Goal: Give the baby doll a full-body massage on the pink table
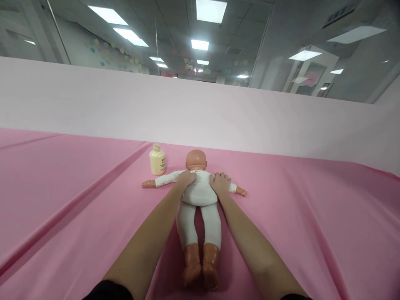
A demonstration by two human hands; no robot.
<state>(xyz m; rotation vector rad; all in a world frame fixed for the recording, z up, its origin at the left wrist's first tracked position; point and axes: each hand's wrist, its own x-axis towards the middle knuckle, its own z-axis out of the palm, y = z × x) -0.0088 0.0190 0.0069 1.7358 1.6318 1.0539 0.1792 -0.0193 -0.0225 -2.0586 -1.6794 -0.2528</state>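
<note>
A baby doll (201, 189) lies on its front on the pink cover, head at the far end and feet towards me. Its torso, arms and legs are white; the bald head, hands and feet are skin-toned plastic. Both doll arms stretch out sideways. My left hand (186, 178) rests on the doll's left-side shoulder and upper back, its fingertips hard to make out. On the opposite shoulder and upper arm lies my right hand (221, 183), flat with fingers spread. Neither hand lifts the doll.
A cream-coloured pump bottle (157, 160) stands left of the doll's head, just beyond its outstretched arm. The pink cover (93, 237) has raised folds on both sides. Behind it rises a white wall (200, 114), topped by glass panels reflecting ceiling lights.
</note>
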